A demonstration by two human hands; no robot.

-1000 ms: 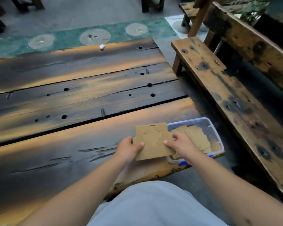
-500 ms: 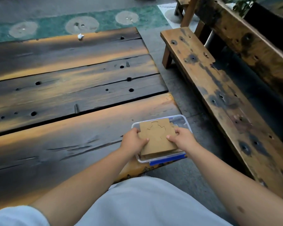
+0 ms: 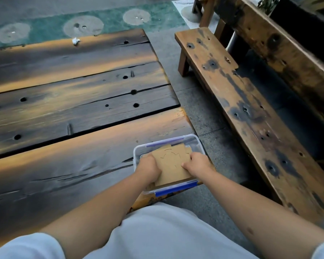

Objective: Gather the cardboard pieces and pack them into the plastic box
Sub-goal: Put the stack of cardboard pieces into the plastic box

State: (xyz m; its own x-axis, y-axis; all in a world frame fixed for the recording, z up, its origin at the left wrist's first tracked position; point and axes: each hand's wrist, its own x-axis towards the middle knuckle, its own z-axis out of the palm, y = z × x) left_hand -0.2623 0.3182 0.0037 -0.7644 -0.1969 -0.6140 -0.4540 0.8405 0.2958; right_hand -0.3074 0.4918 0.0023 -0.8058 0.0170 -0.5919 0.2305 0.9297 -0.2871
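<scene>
Both hands' fingers (image 3: 185, 164) grip cardboard pieces (image 3: 171, 165) inside plastic box (image 3: 138, 149) at table (image 3: 64, 165) corner; bench (image 3: 241, 101) right.

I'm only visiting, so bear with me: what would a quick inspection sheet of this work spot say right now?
Surface: dark, weathered plank table with knot holes and cracks.
Job's things: clear plastic box at the table's near right corner; stack of cardboard pieces being lowered into it, more cardboard underneath.
Clutter: one small white scrap at the table's far edge.
Hands: left hand and right hand each grip a side of the stack.
Cables: nothing seen.
Surroundings: worn wooden bench to the right; grey paved floor; green strip with pale circles beyond the table.
</scene>
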